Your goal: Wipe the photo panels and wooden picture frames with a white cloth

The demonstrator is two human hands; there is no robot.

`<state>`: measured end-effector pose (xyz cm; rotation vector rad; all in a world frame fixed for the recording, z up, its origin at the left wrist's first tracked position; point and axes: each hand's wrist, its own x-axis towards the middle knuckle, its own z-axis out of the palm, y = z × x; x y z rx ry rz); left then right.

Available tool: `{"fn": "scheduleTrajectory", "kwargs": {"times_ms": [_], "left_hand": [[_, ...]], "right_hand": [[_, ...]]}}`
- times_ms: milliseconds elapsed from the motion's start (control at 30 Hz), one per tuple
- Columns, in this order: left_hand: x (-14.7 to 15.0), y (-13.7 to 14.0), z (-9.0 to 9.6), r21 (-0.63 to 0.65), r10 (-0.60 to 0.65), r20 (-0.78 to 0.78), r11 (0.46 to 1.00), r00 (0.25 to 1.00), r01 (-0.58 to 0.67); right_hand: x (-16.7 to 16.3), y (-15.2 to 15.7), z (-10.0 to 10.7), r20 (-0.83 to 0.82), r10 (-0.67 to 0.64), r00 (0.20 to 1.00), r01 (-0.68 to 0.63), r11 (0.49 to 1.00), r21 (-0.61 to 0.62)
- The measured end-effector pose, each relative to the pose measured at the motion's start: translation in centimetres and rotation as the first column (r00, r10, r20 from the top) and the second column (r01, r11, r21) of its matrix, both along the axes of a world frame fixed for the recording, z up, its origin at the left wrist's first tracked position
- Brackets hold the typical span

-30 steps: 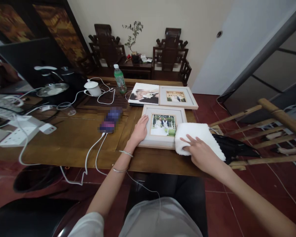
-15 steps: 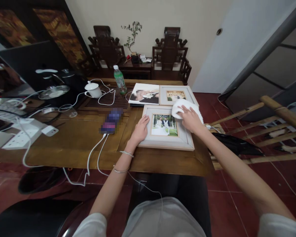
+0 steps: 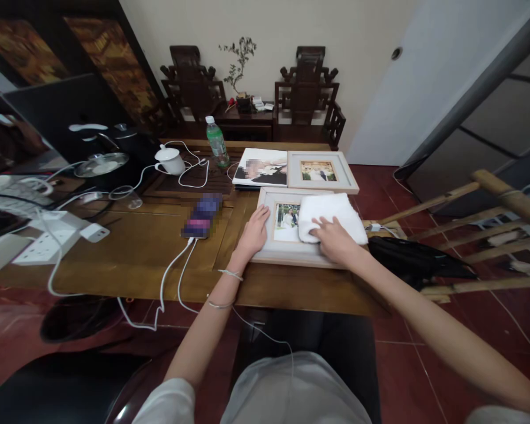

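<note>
A picture frame (image 3: 269, 250) with a pale border and a photo of two people lies flat on the wooden table in front of me. My left hand (image 3: 252, 234) holds its left edge, fingers laid along the border. On the right half of the frame, my right hand (image 3: 335, 240) presses a folded white cloth (image 3: 329, 209), fingers bent into it. The cloth hides the right part of the photo and much of the right border. Just behind are a second picture frame (image 3: 348, 176) and a white-edged photo panel (image 3: 265, 159), side by side.
Left of the frame lies a phone (image 3: 202, 215) on white cables. Farther back are a green-labelled bottle (image 3: 218, 143) and a white lidded cup (image 3: 170, 160). Power strips (image 3: 44, 241) and a laptop (image 3: 48, 112) occupy the left. A wooden chair (image 3: 507, 200) stands at the right.
My right hand and the cloth have slid down and toward me over the frame, covering the photo's right part. My left hand stays on the left edge.
</note>
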<state>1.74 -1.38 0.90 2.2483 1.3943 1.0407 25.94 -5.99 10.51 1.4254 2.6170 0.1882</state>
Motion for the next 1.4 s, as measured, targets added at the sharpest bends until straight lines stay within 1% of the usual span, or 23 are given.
{"fn": "scheduleTrajectory", "kwargs": {"times_ms": [67, 167, 233, 267, 333, 400, 467, 533, 600, 700, 767, 833, 933, 1033, 1100, 1200, 1267, 1333, 1400], "left_hand": [[0.0, -0.1, 0.0, -0.009, 0.006, 0.001, 1.000, 1.000, -0.006], [0.0, -0.1, -0.1, -0.009, 0.005, 0.010, 1.000, 1.000, -0.005], [0.0, -0.1, 0.0, -0.001, -0.004, 0.008, 1.000, 1.000, 0.004], [-0.1, -0.1, 0.0, 0.002, -0.008, 0.005, 1.000, 1.000, 0.008], [-0.2, 0.0, 0.0, 0.004, -0.016, -0.002, 1.000, 1.000, 0.016], [-0.3, 0.0, -0.1, 0.001, -0.023, -0.006, 1.000, 1.000, 0.023], [-0.4, 0.1, -0.2, 0.000, -0.028, -0.003, 1.000, 1.000, 0.028], [-0.5, 0.1, -0.3, 0.001, -0.036, 0.000, 0.999, 0.999, 0.036], [-0.6, 0.2, -0.4, 0.011, -0.048, -0.002, 0.999, 0.999, 0.048], [-0.7, 0.3, -0.4, 0.033, -0.064, -0.012, 0.997, 0.998, 0.064], [-0.7, 0.4, -0.5, 0.038, -0.066, -0.014, 0.997, 0.998, 0.067], [-0.7, 0.4, -0.5, 0.037, -0.067, -0.007, 0.997, 0.998, 0.067], [-0.6, 0.3, -0.5, 0.045, -0.070, 0.005, 0.997, 0.998, 0.070], [-0.5, 0.1, -0.3, 0.026, -0.050, 0.018, 0.998, 0.999, 0.050], [-0.3, 0.0, -0.2, -0.003, -0.036, 0.024, 0.999, 0.999, 0.036], [-0.1, -0.2, 0.0, -0.024, -0.022, 0.021, 0.999, 1.000, 0.022], [0.0, -0.3, 0.1, -0.021, -0.011, 0.017, 1.000, 1.000, 0.012], [0.0, -0.3, 0.1, -0.016, -0.006, 0.012, 1.000, 1.000, 0.006], [-0.1, -0.3, 0.1, -0.014, -0.009, 0.006, 1.000, 1.000, 0.009]], "right_hand": [[0.0, -2.3, 1.5, -0.014, 0.015, 1.000, -0.017, 0.995, -0.097], [-0.1, -4.8, 3.6, -0.085, 0.032, 0.996, -0.053, 0.966, -0.252], [-0.3, -5.6, 4.1, -0.130, 0.035, 0.991, -0.073, 0.952, -0.297], [-0.5, -5.7, 3.9, -0.144, 0.030, 0.989, -0.071, 0.954, -0.292], [-0.7, -5.3, 2.9, -0.163, 0.011, 0.987, -0.049, 0.971, -0.235], [-0.8, -4.3, 1.2, -0.184, -0.002, 0.983, -0.026, 0.988, -0.150], [-0.7, -2.5, -0.5, -0.194, -0.003, 0.981, -0.012, 0.997, -0.076], [-0.4, -0.2, -1.6, -0.199, -0.002, 0.980, 0.000, 1.000, -0.011], [0.0, 2.3, -2.2, -0.213, -0.003, 0.977, 0.016, 0.998, 0.062], [0.3, 5.8, -2.5, -0.225, -0.022, 0.974, 0.062, 0.983, 0.173], [0.2, 7.3, -2.6, -0.205, -0.034, 0.978, 0.075, 0.978, 0.194], [-0.1, 7.8, -2.8, -0.170, -0.040, 0.985, 0.069, 0.983, 0.169], [-0.6, 6.3, -2.7, -0.122, -0.021, 0.992, 0.032, 0.995, 0.094], [-0.8, 3.0, -2.2, -0.112, 0.010, 0.994, -0.008, 1.000, 0.013], [-0.8, 0.4, -1.4, -0.111, 0.021, 0.994, -0.027, 0.998, -0.051], [-0.8, -3.1, 0.2, -0.128, 0.048, 0.991, -0.066, 0.988, -0.140], [-0.9, -5.1, 1.3, -0.147, 0.077, 0.986, -0.107, 0.972, -0.208], [-1.2, -6.4, 2.0, -0.152, 0.107, 0.983, -0.145, 0.954, -0.264], [-1.5, -7.0, 2.1, -0.149, 0.128, 0.981, -0.165, 0.947, -0.274]]}}
